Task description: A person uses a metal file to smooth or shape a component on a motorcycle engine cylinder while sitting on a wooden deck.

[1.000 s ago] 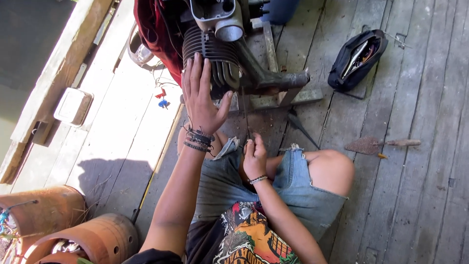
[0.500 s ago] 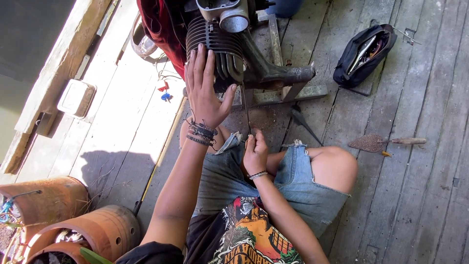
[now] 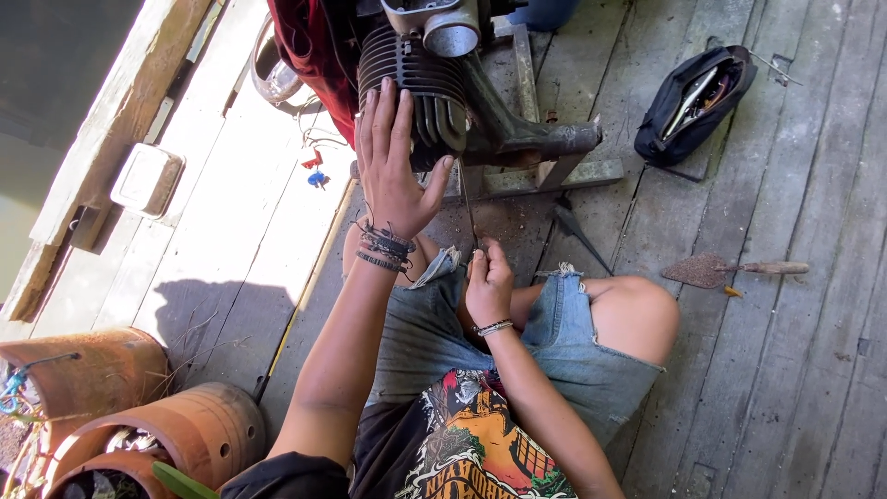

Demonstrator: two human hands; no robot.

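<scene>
Up near the top centre of the frame, the left hand (image 3: 395, 171) lies spread flat, fingers apart, on one finned engine cylinder (image 3: 416, 79). Just below, the right hand (image 3: 488, 282) is closed around one thin metal rod (image 3: 467, 203) that rises toward the engine. Farther out on the plank floor (image 3: 813, 370) lie one black tool pouch (image 3: 693, 102) at upper right and one rusty trowel (image 3: 730, 270); two clay pots (image 3: 139, 416) sit lower left.
</scene>
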